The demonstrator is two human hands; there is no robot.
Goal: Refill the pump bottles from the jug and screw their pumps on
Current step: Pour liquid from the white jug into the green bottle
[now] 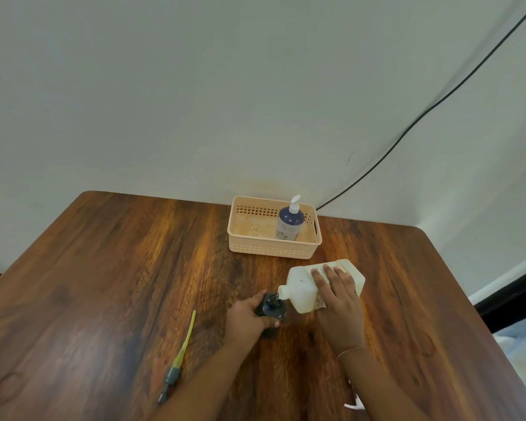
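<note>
A dark open pump bottle [273,308] stands on the wooden table [104,284], and my left hand [248,317] grips its side. My right hand [337,302] holds a white jug [301,288] tipped over, its spout at the dark bottle's mouth. A loose pump [176,363] with a grey collar and a yellow tube lies on the table to the left of my left arm. A second blue bottle [289,223] with a white pump on top stands upright in a peach basket [243,238] at the back.
The table's back edge meets a white wall. A black cable [407,132] runs down the wall to behind the basket. A small white object [354,404] lies near the front edge beside my right forearm.
</note>
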